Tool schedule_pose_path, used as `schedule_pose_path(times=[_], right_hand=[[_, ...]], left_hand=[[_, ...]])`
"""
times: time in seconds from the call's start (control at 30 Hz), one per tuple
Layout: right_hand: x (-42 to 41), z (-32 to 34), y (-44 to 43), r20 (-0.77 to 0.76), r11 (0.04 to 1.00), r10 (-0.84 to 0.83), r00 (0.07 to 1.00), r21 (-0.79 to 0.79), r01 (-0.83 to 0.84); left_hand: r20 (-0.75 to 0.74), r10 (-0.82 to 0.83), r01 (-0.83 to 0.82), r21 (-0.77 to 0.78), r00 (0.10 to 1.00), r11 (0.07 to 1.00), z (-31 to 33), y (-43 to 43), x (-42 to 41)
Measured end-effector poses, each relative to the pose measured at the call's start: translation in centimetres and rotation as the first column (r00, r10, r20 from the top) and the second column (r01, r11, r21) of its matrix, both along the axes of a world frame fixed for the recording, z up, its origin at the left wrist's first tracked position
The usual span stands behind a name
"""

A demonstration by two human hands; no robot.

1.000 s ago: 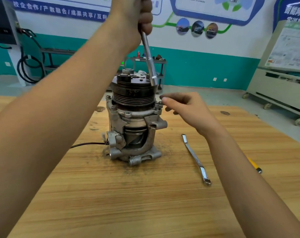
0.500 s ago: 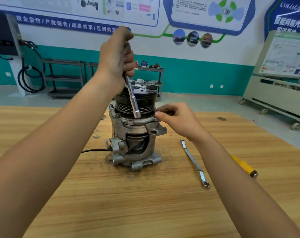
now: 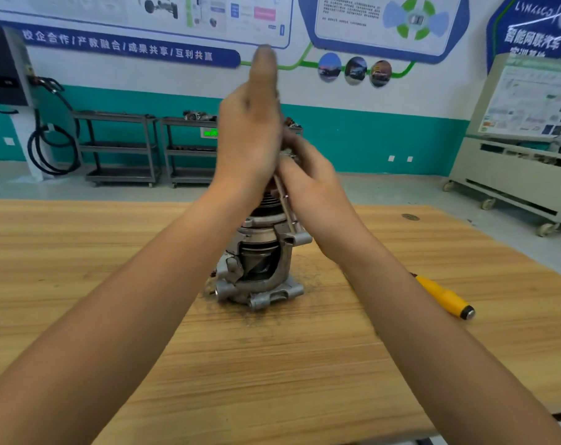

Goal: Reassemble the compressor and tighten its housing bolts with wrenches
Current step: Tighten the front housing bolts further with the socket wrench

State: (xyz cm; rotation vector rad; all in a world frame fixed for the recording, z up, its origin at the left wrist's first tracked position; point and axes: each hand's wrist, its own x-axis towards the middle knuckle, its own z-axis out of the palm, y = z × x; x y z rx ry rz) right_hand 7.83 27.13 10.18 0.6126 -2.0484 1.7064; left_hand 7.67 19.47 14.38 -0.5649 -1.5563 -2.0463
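Note:
The grey metal compressor (image 3: 260, 264) stands upright on the wooden table (image 3: 80, 252), its top hidden behind my hands. A slim socket wrench (image 3: 286, 203) stands nearly vertical on the flange at the compressor's right side. My left hand (image 3: 252, 133) is raised against the tool's upper end, fingers straight and pointing up, motion-blurred. My right hand (image 3: 308, 178) is on the other side of the wrench, its fingers curled round the upper shaft.
A yellow-handled screwdriver (image 3: 443, 297) lies on the table to the right, partly behind my right forearm. Metal shelving carts (image 3: 121, 149) and a wheeled grey cabinet (image 3: 513, 178) stand beyond the table's far edge.
The wrench has moved from the front of the housing to its right flange. My left hand has loosened from a fist to straight fingers. My right hand rose from the bolt onto the wrench.

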Motion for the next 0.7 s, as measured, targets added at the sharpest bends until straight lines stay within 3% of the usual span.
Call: schedule_pose_path(times=[0.1, 0.17, 0.23, 0.3, 0.37, 0.53, 0.7], right_hand=[[0.1, 0.8, -0.6, -0.076, 0.980, -0.148, 0.986, -0.147, 0.136], [0.0, 1.0, 0.1, -0.037, 0.952, -0.148, 0.988, -0.276, 0.132], [-0.5, 1.5, 1.3, 0.072, 0.879, -0.112, 0.991, -0.458, 0.133], [-1.5, 2.0, 2.7, 0.178, 0.791, -0.133, 0.975, -0.574, 0.213], [-2.6, 2.6, 3.4, 0.279, 0.711, -0.110, 0.954, -0.648, 0.272], [-4.5, 3.5, 3.3, 0.373, 0.587, -0.048, 0.927, -0.740, 0.328], [-5.7, 4.2, 3.2, 0.302, 0.603, -0.042, 0.952, -0.752, 0.265]], left_hand=[[-0.063, -0.089, 0.070, -0.259, 0.994, 0.963, 0.8, 0.1, 0.6], [-0.110, -0.019, -0.032, -0.446, 0.994, 0.895, 0.6, -1.4, -0.2], [-0.101, 0.184, -0.210, -0.398, 0.978, 0.893, -1.2, -4.0, -1.6], [0.040, 0.351, -0.321, -0.316, 0.936, 0.893, -4.2, -6.6, -3.0], [0.192, 0.422, -0.332, -0.372, 0.886, 0.867, -7.9, -8.2, -4.1], [0.263, 0.355, -0.200, -0.476, 0.897, 0.856, -14.3, -8.1, -5.1], [0.165, 0.265, -0.112, -0.612, 0.950, 0.783, -17.7, -7.2, -4.6]])
